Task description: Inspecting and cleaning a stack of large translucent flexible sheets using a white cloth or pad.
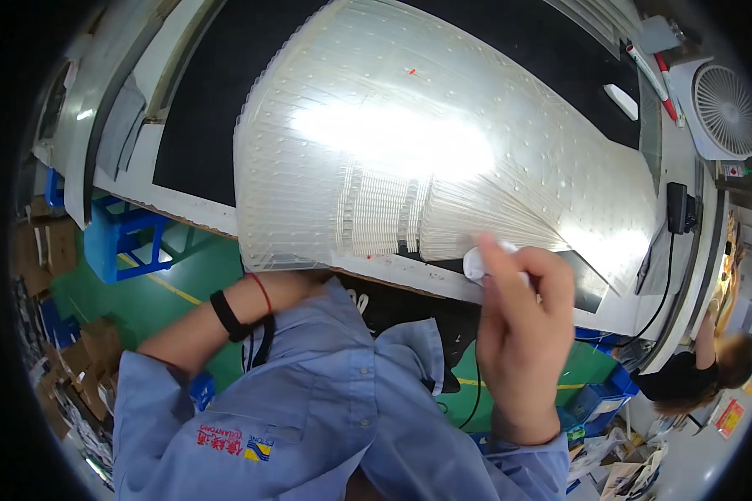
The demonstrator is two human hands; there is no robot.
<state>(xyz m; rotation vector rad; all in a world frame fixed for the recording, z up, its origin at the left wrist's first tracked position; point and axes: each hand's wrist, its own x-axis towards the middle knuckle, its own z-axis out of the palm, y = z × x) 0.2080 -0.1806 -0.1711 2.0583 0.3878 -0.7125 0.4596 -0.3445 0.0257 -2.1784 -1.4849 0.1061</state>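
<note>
A large stack of thin, clear plastic sheets (pixel 309 209) lies fanned out across the table, with small raised dots and a bright glare on it. At the stack's near edge, right of the middle, my right hand (pixel 522 309) is closed around a small white cloth (pixel 474 265), part of which shows below the index finger. My left hand (pixel 297 286) is at the stack's near left edge. Its fingers go out of sight under the sheets, so I cannot see what they hold. A small red mark (pixel 412 72) shows on the upper sheets.
A black mat (pixel 194 154) covers part of the white table. On the right are a white fan (pixel 727 104), a white block (pixel 621 102), markers (pixel 653 75) and a black adapter (pixel 681 209) with its cable. A blue stool (pixel 117 238) stands left; another person (pixel 685 380) is at far right.
</note>
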